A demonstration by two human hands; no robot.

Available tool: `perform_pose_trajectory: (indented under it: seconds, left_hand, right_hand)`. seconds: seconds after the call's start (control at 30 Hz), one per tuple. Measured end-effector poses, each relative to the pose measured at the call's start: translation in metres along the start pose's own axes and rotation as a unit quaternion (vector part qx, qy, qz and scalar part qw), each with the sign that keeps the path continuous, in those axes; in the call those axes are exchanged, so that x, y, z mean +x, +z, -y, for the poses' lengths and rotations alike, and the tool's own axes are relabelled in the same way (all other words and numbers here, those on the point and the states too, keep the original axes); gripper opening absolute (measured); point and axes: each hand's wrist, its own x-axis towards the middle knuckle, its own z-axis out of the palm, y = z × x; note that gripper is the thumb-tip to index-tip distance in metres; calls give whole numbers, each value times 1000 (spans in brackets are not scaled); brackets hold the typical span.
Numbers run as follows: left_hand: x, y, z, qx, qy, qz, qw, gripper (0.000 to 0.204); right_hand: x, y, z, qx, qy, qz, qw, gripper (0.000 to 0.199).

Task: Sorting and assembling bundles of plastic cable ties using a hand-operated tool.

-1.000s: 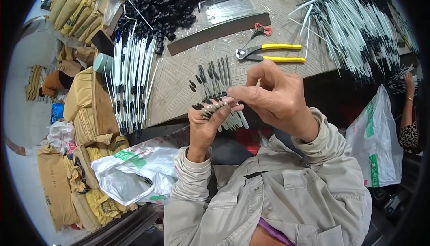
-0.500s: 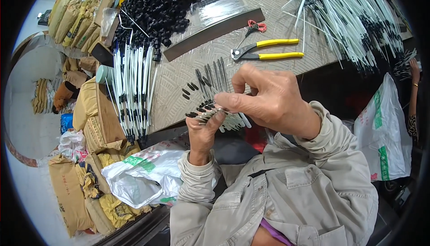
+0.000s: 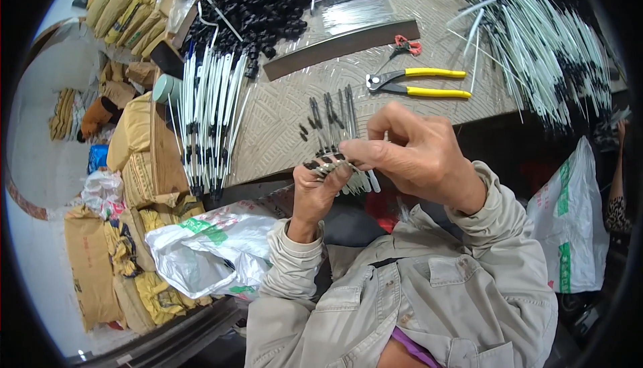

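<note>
Over the table's near edge, my left hand [image 3: 320,194] is closed round a bundle of thin pale strips [image 3: 365,181]. Black pieces [image 3: 328,116] fan out from the bundle's far side, above the tabletop. My right hand [image 3: 418,157] is closed, its thumb tip and bent fingers brought together at the right side of the bundle. Whatever lies between those fingertips is hidden or too small to make out. Beyond the right hand lie end-cutting pliers [image 3: 422,83] with yellow handles.
A brown bar [image 3: 341,48] and red-handled snippers [image 3: 407,46] lie on the table [image 3: 268,127]. White strips with black ends are stacked left [image 3: 207,120] and right [image 3: 542,53]. Black parts [image 3: 248,13] heap at the back. White sacks [image 3: 207,240] flank me; another person's arm [image 3: 617,173] shows far right.
The whole view has shifted, so table and hands appear farther right. Both hands stay at the bundle, with the right fingertips still pressed together beside it.
</note>
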Motion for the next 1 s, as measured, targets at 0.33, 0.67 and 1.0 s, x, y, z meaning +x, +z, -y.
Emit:
perform_pose_trajectory:
  seconds: [0.33,0.67,1.0]
  left_hand:
    - [3,1,-11,-79,13,116,990,33]
    - [2,0,-7,-68,16,113,991,32]
    - [-4,-8,9,12,22,41,999,22]
  right_hand:
    - [4,4,-1,71,29,7,997,35]
    - [13,-5,-3,-47,-62,49,996,39]
    - [19,-12,8,-138,-111,73,981,39]
